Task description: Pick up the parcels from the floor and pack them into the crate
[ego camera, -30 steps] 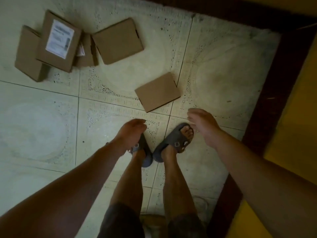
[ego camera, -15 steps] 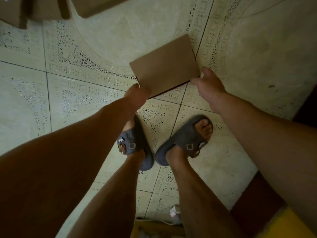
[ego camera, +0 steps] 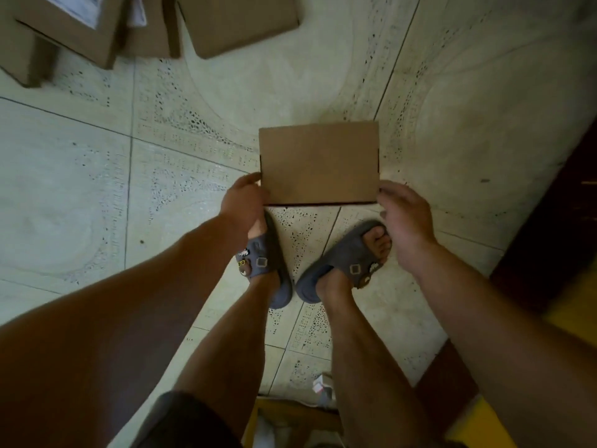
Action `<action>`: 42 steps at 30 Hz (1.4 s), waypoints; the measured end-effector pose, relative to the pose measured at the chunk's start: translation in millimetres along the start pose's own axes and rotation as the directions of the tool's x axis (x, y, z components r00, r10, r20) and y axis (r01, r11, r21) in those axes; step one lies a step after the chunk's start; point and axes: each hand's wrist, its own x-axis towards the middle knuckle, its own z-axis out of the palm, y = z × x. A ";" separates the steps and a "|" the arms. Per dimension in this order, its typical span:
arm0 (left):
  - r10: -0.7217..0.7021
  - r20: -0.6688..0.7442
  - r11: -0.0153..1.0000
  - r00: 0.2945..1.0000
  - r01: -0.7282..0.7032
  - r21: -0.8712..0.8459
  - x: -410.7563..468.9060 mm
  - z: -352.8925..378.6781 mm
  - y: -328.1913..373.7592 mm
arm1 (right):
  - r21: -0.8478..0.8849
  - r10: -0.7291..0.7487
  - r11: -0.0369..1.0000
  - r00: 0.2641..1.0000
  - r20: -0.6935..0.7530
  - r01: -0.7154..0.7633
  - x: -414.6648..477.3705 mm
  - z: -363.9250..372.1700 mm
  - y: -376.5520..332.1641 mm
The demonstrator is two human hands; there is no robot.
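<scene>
I hold a flat brown cardboard parcel (ego camera: 318,163) low over the tiled floor (ego camera: 80,189), just ahead of my grey sandals (ego camera: 339,263). My left hand (ego camera: 244,205) grips its near left corner, and my right hand (ego camera: 405,218) curls against its near right corner. The other parcels (ego camera: 239,24) lie clustered on the floor further ahead, to my left.

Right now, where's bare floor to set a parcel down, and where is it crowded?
Free: the tiles left of the held parcel, below the parcel pile; and the tiles right of it, up to the dark border strip. Crowded: the pile itself, and by the sandals, where left hand and right hand meet the parcel.
</scene>
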 end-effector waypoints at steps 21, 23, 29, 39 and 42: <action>0.291 -0.250 0.692 0.924 -0.383 -0.611 -451.4 -172.9 34.2 | 0.081 -0.395 0.919 0.904 0.166 0.386 -396.8 -140.3 -191.1; 0.312 -0.288 0.637 0.905 -0.424 -0.644 -475.7 -194.6 27.2 | 0.057 -0.446 0.894 0.873 0.198 0.444 -424.5 -136.5 -212.5; 0.390 -0.376 0.568 0.840 -0.541 -0.620 -519.1 -272.4 -11.0 | -0.015 -0.546 0.817 0.782 0.300 0.576 -497.8 -84.7 -257.3; 0.324 -0.492 0.512 0.808 -0.587 -0.627 -529.6 -436.1 -81.3 | -0.051 -0.587 0.727 0.659 0.470 0.684 -610.3 70.9 -294.7; 0.306 -0.510 0.482 0.804 -0.592 -0.645 -527.5 -480.7 -86.9 | -0.050 -0.566 0.740 0.662 0.491 0.670 -637.2 111.1 -306.2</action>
